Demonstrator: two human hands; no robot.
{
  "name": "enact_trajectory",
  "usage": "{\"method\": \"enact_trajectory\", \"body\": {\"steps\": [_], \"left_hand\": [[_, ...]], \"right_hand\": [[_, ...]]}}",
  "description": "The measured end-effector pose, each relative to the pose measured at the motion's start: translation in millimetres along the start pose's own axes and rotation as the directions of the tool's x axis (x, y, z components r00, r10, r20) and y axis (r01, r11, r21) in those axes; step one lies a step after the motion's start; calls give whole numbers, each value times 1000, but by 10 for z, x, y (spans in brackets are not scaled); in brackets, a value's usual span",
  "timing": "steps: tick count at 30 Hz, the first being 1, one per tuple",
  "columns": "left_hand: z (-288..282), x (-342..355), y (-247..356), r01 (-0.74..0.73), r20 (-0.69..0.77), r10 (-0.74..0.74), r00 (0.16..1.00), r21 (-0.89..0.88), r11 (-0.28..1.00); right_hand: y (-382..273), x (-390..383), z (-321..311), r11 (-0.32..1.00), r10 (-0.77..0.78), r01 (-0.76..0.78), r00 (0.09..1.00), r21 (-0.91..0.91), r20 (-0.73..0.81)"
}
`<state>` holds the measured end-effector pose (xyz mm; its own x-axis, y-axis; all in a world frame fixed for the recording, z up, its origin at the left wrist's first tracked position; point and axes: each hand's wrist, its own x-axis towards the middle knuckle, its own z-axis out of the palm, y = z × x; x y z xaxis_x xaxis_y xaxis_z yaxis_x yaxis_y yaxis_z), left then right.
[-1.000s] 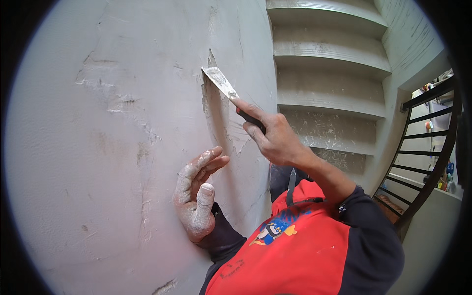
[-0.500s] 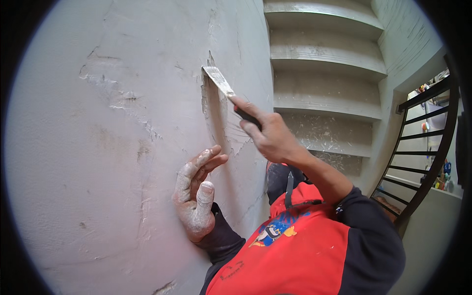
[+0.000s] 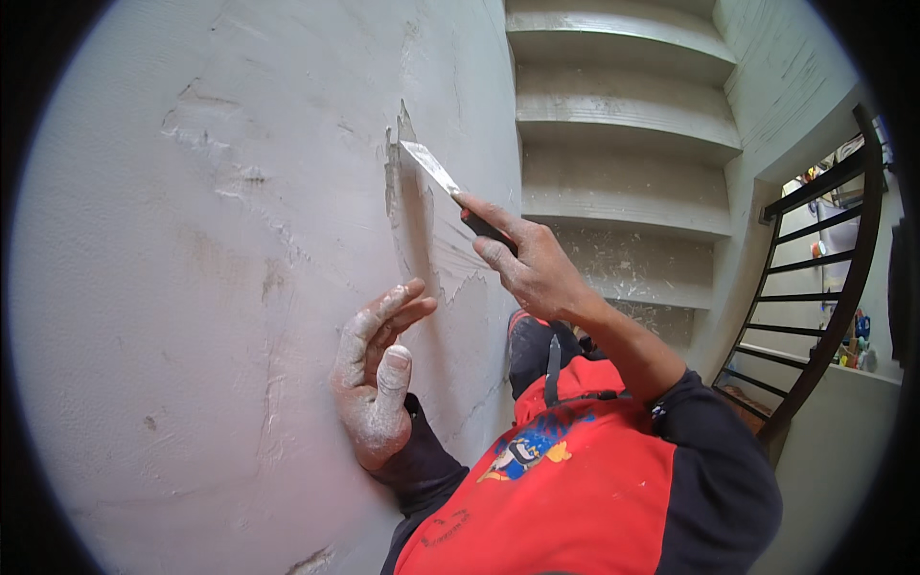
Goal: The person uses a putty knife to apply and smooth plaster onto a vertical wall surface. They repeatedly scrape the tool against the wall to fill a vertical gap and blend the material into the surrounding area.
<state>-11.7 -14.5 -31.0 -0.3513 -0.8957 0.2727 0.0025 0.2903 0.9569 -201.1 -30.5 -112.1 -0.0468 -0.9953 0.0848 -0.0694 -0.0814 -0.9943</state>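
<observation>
My right hand grips a putty knife by its dark handle, the forefinger stretched along it toward the blade. The blade tip lies over the upper part of a long peeled strip in the pale wall, where ragged edges of coating show; whether it touches the surface I cannot tell. Lower down, my left hand, coated in white dust, is held at the wall with its thumb raised and fingers loosely curved apart. Nothing is in it.
Cracks and flaking spots mark the pale wall further left. Concrete stairs with white flakes on the lower steps rise at the right. Beyond them stands a dark metal railing, with assorted items on a ledge behind it.
The blade has come off the strip's left edge, moving slightly down and right, and its face is turned more edge-on. My left hand keeps its pose. The whole view has shifted a little.
</observation>
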Motion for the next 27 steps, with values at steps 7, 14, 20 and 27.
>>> {"method": "enact_trajectory", "body": {"steps": [7, 14, 20, 27], "left_hand": [[20, -13, 0, -40, 54, 35, 998, 101, 994], [31, -30, 1, -47, 66, 43, 997, 69, 996], [40, -44, 10, -22, 78, 17, 997, 69, 997], [54, -51, -7, 26, 48, -26, 999, 0, 1000]], "right_hand": [[10, 117, 111, 995, -103, 103, 988, -5, -115], [-49, 7, 15, 997, -67, 65, 997, -44, -43], [-49, -55, 23, 1000, -17, 17, 999, 11, -34], [22, 178, 75, 993, -120, 121, 983, -4, -140]]}}
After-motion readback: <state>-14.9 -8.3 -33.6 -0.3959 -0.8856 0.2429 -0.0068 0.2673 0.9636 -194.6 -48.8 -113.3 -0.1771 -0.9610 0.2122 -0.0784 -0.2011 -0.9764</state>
